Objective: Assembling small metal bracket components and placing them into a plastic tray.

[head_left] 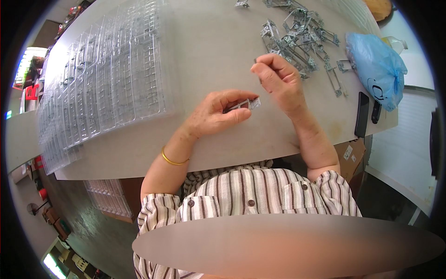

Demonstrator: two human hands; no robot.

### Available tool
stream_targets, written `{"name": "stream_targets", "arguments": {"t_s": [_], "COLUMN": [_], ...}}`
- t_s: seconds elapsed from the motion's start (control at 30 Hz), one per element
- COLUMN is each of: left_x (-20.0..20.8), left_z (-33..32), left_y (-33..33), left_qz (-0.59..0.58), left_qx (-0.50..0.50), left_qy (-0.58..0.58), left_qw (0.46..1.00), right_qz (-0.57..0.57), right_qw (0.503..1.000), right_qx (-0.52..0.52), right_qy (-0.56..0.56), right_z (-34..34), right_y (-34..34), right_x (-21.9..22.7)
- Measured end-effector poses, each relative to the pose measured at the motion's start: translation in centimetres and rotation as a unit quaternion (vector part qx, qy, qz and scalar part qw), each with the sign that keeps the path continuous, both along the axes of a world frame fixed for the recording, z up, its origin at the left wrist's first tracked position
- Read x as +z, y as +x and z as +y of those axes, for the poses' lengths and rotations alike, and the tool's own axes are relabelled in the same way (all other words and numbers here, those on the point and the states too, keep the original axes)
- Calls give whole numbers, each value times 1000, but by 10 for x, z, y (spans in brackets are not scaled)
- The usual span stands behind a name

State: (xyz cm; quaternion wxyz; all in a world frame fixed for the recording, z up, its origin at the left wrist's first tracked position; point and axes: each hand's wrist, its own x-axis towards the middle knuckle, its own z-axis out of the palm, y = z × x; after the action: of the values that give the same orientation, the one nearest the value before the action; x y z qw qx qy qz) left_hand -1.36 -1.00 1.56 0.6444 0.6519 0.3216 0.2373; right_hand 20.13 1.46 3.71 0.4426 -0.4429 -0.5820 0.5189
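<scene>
Over the middle of the table, my left hand (216, 114) is closed around a small silver metal bracket (254, 103), its end poking out past thumb and fingertips. My right hand (282, 86) is raised to the right of it, thumb and fingers pinched together. A thin dark bit shows at those fingertips, too small to name. The two hands are apart. Just beyond my right hand lies a loose heap of similar metal brackets (297, 37), some tangled together. One long bracket (334, 81) rests at the heap's near right side.
Stacked clear plastic trays (107, 69) cover the table's left side, holding metal pieces. At the right stand a tied blue plastic bag (378, 65), a black phone (362, 114) and a dark handled object (376, 113). A cardboard box (350, 156) sits below the right edge.
</scene>
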Motion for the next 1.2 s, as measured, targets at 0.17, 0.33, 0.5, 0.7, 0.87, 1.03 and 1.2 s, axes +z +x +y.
{"name": "stream_targets", "arguments": {"t_s": [0.17, 0.33, 0.5, 0.7, 0.87, 1.03, 1.2], "left_x": [-4, -19, -20, -18, -21, -16, -14], "left_z": [6, 11, 12, 10, 10, 10, 9], "left_y": [-5, -4, -3, -3, -6, -3, -2], "left_qz": [-252, -348, -367, -349, -302, -273, -229], "left_qx": [114, 144, 148, 161, 165, 179, 177], "left_qy": [-210, -226, -223, -218, -175, -146, -111], "left_qw": [938, 898, 891, 897, 922, 934, 951], "right_qz": [82, -37, -111, -145, -156, -180, -107], "right_qw": [996, 999, 992, 988, 986, 981, 986], "right_qx": [19, 36, 48, 50, 57, 61, 98], "right_qy": [-40, 9, 23, 19, 28, 33, -79], "right_z": [1, -3, -3, -4, -3, -2, 2], "right_y": [-2, -4, -4, -5, -5, -2, 1], "right_x": [10, -3, -1, 8, 11, 14, 8]}}
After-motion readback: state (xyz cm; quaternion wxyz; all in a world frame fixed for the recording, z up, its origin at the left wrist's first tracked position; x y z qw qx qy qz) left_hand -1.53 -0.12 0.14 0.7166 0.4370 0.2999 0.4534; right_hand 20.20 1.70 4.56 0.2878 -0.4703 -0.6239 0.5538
